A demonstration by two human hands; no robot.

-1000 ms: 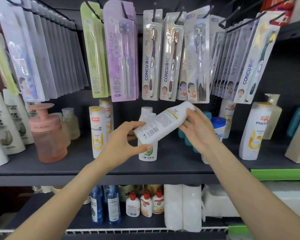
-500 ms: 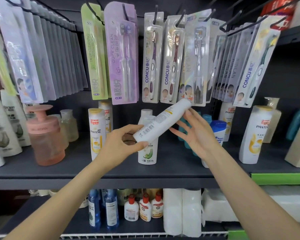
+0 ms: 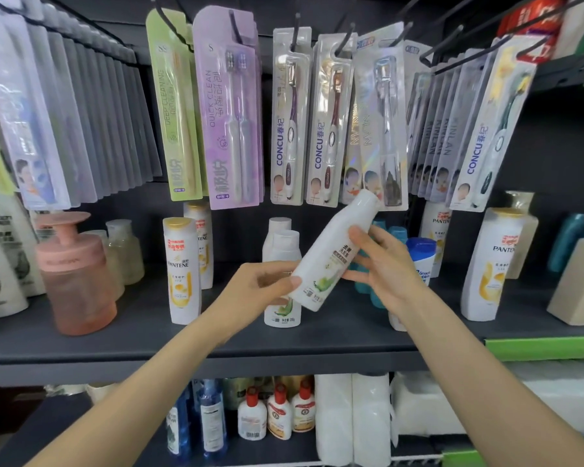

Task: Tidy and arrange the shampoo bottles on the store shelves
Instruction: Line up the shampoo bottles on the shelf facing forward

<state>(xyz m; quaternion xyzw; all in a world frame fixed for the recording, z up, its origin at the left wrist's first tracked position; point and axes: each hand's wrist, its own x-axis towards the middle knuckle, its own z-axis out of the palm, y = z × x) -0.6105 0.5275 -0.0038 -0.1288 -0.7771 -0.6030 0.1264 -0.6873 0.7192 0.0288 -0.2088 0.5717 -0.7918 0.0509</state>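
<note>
Dark grey store shelving (image 3: 317,345) is carrying rows of upright toiletry bottles beneath hanging toothbrush packs (image 3: 331,119). Above the shelf's middle, a white plastic shampoo bottle with a green leaf label (image 3: 331,257) is tilting, cap up to the right. The left hand (image 3: 260,291) is pinching its base while the right hand (image 3: 385,264) is touching its side with fingers spread wide, just in front of two matching white bottles (image 3: 282,251) standing on the shelf.

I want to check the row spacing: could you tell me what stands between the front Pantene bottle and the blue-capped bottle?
In the head view, two matching white bottles stand in file between the front Pantene bottle and the blue-capped bottle.
</note>
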